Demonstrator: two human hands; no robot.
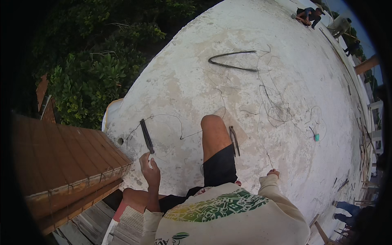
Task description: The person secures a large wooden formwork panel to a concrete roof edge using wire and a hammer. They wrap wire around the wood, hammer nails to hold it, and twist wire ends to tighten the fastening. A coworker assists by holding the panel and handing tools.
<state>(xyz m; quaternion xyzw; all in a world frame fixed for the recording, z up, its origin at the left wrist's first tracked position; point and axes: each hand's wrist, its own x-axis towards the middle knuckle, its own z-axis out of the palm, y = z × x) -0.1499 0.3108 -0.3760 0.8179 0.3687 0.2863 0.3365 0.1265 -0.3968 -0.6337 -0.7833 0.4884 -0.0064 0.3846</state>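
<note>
My left hand [150, 170] has its fingers apart, with nothing in it. Just beyond its fingertips lies a dark bundle of wire [146, 136], doubled into a narrow strip on the white surface. My right hand [274, 173] is closed on the end of a thin wire [264, 146], which runs away from it into loose tangled loops. Between the hands, beside my bent knee, a pair of rusty pincers [234, 141] lies flat. Farther off rests a V-shaped bundle of dark wire [218, 62].
A rough white concrete surface [183, 85] ends at the left near trees [90, 77]. A brown tiled roof [77, 151] stands close on my left. A small green object [316, 137] lies at right. Other people [312, 17] are at the far right.
</note>
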